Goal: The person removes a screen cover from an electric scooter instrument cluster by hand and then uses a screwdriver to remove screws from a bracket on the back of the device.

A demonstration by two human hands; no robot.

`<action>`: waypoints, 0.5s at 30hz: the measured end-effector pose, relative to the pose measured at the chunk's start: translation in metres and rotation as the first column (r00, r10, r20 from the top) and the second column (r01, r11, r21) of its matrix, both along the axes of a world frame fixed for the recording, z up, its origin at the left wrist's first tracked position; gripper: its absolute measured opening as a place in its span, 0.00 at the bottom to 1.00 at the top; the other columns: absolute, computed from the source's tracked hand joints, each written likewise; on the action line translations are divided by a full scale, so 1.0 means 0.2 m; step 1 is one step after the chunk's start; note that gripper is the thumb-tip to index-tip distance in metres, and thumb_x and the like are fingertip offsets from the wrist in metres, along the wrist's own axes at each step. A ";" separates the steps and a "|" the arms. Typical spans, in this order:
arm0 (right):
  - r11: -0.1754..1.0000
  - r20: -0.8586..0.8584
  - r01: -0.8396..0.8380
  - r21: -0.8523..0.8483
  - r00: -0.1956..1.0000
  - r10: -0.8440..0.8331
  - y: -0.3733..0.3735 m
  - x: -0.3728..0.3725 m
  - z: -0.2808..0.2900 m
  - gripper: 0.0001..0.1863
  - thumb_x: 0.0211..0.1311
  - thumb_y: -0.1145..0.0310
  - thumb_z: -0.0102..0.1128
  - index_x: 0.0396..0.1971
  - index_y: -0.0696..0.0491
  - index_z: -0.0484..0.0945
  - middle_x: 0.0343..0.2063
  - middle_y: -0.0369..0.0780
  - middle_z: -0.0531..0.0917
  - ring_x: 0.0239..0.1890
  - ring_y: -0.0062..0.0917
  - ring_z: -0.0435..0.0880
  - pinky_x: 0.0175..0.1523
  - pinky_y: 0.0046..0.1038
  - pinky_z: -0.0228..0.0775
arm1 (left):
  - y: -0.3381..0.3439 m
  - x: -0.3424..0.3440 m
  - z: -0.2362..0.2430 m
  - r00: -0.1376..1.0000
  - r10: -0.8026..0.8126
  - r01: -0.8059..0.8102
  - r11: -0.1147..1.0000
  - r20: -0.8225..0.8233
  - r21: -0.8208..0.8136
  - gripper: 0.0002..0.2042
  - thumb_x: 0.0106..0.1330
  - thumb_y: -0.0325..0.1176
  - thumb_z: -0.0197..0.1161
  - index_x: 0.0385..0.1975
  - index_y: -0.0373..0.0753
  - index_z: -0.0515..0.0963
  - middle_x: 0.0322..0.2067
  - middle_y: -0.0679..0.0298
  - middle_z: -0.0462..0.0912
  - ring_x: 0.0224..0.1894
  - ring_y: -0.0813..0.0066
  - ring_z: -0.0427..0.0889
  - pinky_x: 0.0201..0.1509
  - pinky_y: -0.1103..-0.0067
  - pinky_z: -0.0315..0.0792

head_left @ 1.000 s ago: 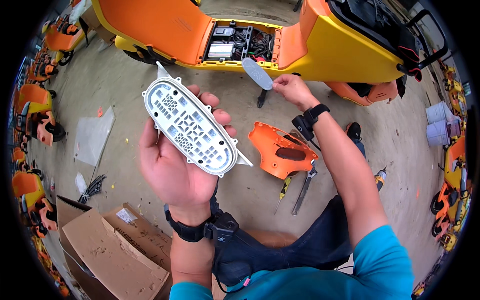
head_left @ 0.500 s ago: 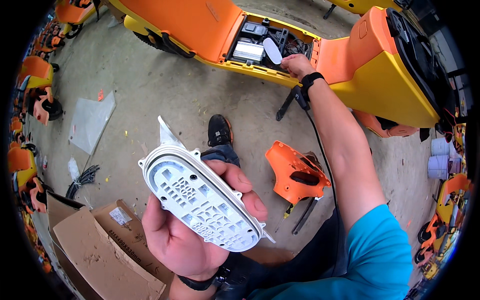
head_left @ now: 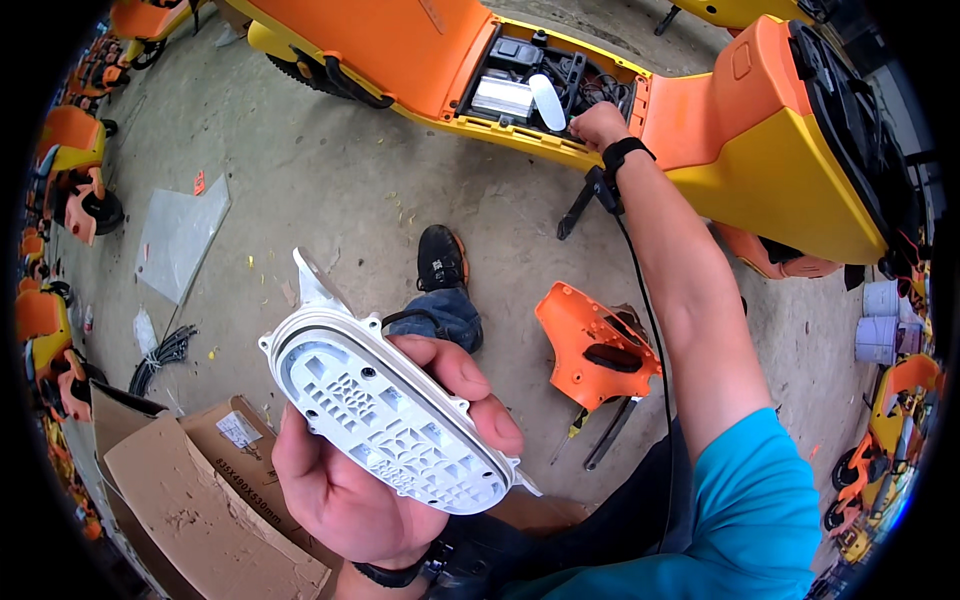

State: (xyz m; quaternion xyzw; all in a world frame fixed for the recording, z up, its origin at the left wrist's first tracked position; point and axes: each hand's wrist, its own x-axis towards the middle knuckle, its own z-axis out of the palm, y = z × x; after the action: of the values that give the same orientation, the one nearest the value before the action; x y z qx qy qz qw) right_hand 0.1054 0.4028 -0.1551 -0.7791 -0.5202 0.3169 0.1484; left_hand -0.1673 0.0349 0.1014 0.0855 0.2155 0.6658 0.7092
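My left hand (head_left: 330,480) grips a white oval display housing (head_left: 395,420), whose recessed segment face, screw bosses and pointed side tabs show. Above and to the right, my right hand (head_left: 598,127) reaches to the open compartment (head_left: 636,90) of the orange-and-yellow scooter (head_left: 760,180). A pale oval plate (head_left: 546,102) lies over the electronics and silver box (head_left: 500,97) there, just beside my curled fingertips; what those fingers hold, if anything, is hidden.
An orange shell part (head_left: 570,340), a screwdriver (head_left: 574,425) and a long tool (head_left: 610,435) lie on the floor (head_left: 340,200) near my shoe (head_left: 440,260). Cardboard (head_left: 190,500), a clear sheet (head_left: 185,240), cable bundle (head_left: 162,360) and buckets (head_left: 878,325) surround me; more scooters (head_left: 70,150) line both sides.
My right hand has moved forward with the oval plate to the compartment, its fingertips now just beside the plate. My left hand has lowered and tilted the housing; the view has shifted.
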 end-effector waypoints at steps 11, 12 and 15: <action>0.970 -0.332 0.110 0.216 0.943 -0.033 -0.42 0.04 0.32 0.11 0.56 0.67 0.60 0.30 0.60 0.84 0.27 0.41 0.87 0.27 0.24 0.84 0.35 0.27 0.74 | 0.01 0.00 -0.02 0.997 -0.067 0.063 0.989 0.024 0.134 0.31 0.74 0.51 0.34 0.63 0.28 0.61 0.54 0.44 0.69 0.44 0.50 0.78 0.45 0.59 0.73; 0.948 -0.421 0.131 0.292 0.907 0.005 -0.48 0.06 0.38 0.10 0.57 0.68 0.59 0.31 0.59 0.84 0.26 0.38 0.86 0.25 0.21 0.82 0.33 0.25 0.73 | 0.02 -0.03 -0.04 0.993 -0.120 0.122 0.971 -0.019 0.204 0.30 0.75 0.48 0.35 0.64 0.28 0.60 0.56 0.45 0.68 0.47 0.53 0.76 0.48 0.60 0.72; 0.874 -0.405 0.218 0.434 0.914 -0.027 -0.86 0.21 0.47 0.07 0.66 0.72 0.56 0.39 0.59 0.80 0.27 0.35 0.82 0.21 0.13 0.71 0.23 0.17 0.62 | 0.04 -0.04 -0.10 0.960 -0.245 0.277 0.896 -0.134 0.347 0.27 0.76 0.43 0.33 0.66 0.27 0.54 0.59 0.46 0.64 0.54 0.59 0.71 0.58 0.63 0.69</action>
State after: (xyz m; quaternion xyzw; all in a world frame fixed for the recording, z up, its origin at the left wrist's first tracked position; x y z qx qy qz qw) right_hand 0.1480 0.2307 -0.0616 -0.6735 -0.4903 0.3183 0.4525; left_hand -0.1745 0.0430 0.0809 0.2714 0.1063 0.5886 0.7540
